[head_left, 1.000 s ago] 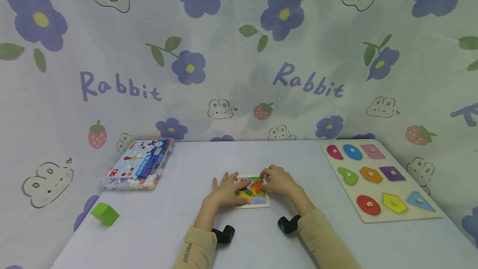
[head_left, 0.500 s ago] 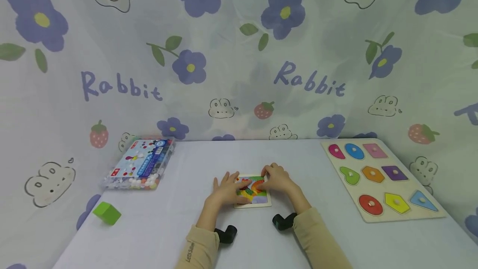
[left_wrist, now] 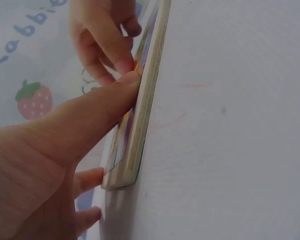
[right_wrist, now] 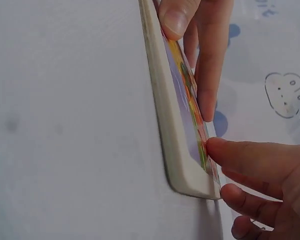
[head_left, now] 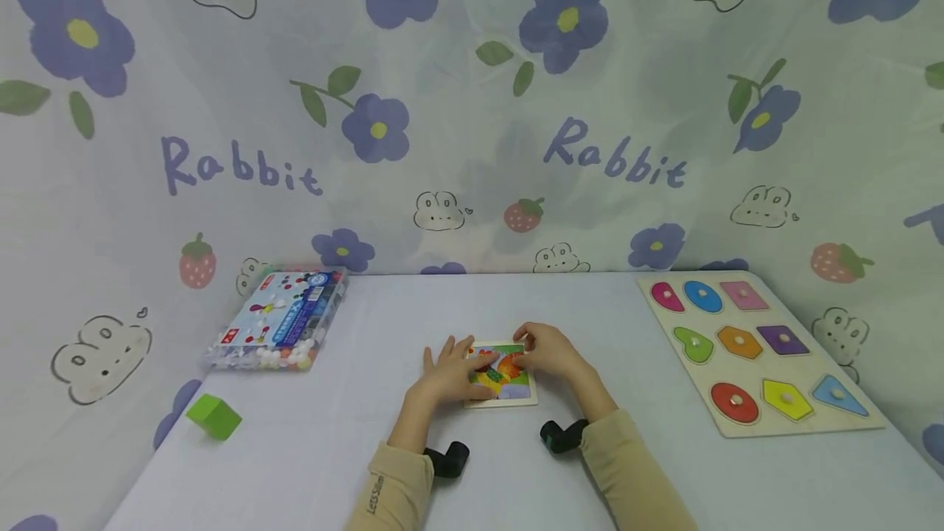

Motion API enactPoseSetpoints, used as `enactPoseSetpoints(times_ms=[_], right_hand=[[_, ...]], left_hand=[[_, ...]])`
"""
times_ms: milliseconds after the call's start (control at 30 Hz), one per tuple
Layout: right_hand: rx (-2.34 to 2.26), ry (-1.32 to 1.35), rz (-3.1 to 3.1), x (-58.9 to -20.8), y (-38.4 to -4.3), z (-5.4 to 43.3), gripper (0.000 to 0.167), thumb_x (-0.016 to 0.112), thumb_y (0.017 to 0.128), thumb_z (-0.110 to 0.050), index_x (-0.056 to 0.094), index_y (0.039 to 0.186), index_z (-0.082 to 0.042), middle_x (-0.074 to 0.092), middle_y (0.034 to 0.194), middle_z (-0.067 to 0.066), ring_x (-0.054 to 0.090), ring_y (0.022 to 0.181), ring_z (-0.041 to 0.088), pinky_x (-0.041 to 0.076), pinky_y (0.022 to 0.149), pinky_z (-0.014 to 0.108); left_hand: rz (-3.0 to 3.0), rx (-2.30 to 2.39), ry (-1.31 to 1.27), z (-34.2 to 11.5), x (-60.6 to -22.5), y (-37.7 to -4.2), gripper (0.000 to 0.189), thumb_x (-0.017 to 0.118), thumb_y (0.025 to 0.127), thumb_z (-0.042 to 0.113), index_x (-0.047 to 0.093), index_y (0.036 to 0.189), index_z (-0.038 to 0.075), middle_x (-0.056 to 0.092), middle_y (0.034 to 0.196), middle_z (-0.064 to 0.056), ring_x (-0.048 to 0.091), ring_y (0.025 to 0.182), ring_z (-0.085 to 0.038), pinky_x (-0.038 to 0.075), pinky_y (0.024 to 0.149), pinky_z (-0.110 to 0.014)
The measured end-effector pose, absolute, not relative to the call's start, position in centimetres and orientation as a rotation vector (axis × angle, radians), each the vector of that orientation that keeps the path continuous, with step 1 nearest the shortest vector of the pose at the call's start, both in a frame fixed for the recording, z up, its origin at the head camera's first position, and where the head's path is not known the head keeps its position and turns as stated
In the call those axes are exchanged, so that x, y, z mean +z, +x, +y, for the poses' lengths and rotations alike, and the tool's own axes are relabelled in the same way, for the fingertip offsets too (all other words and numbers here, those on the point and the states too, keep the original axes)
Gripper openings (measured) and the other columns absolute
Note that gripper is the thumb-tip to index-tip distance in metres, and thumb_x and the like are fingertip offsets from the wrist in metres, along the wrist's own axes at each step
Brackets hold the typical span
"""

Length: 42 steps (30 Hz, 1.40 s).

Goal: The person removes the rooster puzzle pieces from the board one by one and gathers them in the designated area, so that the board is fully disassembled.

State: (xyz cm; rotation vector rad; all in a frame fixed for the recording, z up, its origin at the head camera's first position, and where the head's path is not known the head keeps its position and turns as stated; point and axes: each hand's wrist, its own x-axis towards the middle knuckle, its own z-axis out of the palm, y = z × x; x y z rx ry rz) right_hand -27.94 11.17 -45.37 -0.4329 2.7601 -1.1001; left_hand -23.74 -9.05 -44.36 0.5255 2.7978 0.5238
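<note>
A small picture jigsaw puzzle [head_left: 512,391] in a pale wooden frame lies at the middle of the table. My left hand [head_left: 442,379] rests over its left side, fingers spread and straight. In the left wrist view its thumb [left_wrist: 97,110] presses on the picture. At the upper right of the puzzle is my right hand [head_left: 553,355], fingers curled. The right wrist view shows its thumb [right_wrist: 245,155] touching the picture, with a bent finger at the frame's corner; these pinch the puzzle's edge. Part of the colourful picture is hidden under both hands.
A clear plastic case [head_left: 276,319] with a blue label and small balls stands at the left. Nearer lies a green cube [head_left: 214,417]. A wooden shape board [head_left: 752,379] with knobbed pieces lies at the right. Black wrist devices [head_left: 564,437] sit beneath both forearms.
Both hands stay at the puzzle. The right hand's thumb and fingers shift slightly at its right side, and the right forearm has moved a little left. The view tilts slightly.
</note>
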Motion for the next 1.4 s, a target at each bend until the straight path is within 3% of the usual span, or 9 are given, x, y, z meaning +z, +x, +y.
enactPoseSetpoints(times_ms=[167,567,900,1067,1400], right_hand=[[-0.944,-0.409,2.828,-44.7,-27.7,11.3,0.027,0.078,0.073,-0.023,0.064,0.092,-0.01,0.051,0.072,0.001,0.045,0.066,0.015,0.035,0.057,0.027],[-0.856,-0.408,2.846,-45.3,-27.6,11.4,0.033,0.079,0.069,-0.036,0.06,0.084,-0.014,0.049,0.083,0.001,0.043,0.074,0.017,0.034,0.06,0.028],[-0.832,-0.387,2.882,-44.5,-27.5,11.5,0.029,0.081,0.068,-0.031,0.065,0.087,-0.015,0.055,0.087,0.002,0.049,0.078,0.018,0.042,0.069,0.033],[-0.758,-0.419,2.906,-44.2,-27.2,11.4,0.029,0.08,0.07,-0.032,0.066,0.09,-0.016,0.056,0.087,0.003,0.05,0.078,0.019,0.043,0.066,0.034],[-0.83,-0.373,2.85,-45.2,-27.7,11.4,0.035,0.079,0.07,-0.033,0.059,0.093,-0.015,0.051,0.097,0.006,0.047,0.085,0.022,0.043,0.071,0.038]], left_hand=[[2.799,0.514,0.524,-9.1,-44.4,-23.8,0.062,0.066,0.079,0.049,0.048,0.135,0.031,0.024,0.15,-0.014,0.013,0.136,-0.045,0.004,0.1,-0.071],[2.79,0.509,0.512,-9.0,-44.5,-23.8,0.062,0.065,0.079,0.051,0.047,0.135,0.032,0.024,0.15,-0.013,0.012,0.137,-0.044,0.003,0.1,-0.071],[2.802,0.496,0.517,-9.0,-44.7,-24.1,0.062,0.065,0.079,0.052,0.046,0.136,0.034,0.024,0.15,-0.012,0.013,0.137,-0.044,0.004,0.1,-0.071],[2.797,0.5,0.516,-9.0,-44.6,-24.0,0.062,0.065,0.079,0.052,0.047,0.136,0.033,0.023,0.151,-0.013,0.012,0.137,-0.044,0.003,0.1,-0.071],[2.802,0.509,0.52,-8.9,-44.2,-23.8,0.062,0.066,0.079,0.05,0.047,0.135,0.032,0.024,0.15,-0.013,0.013,0.137,-0.045,0.005,0.1,-0.071]])
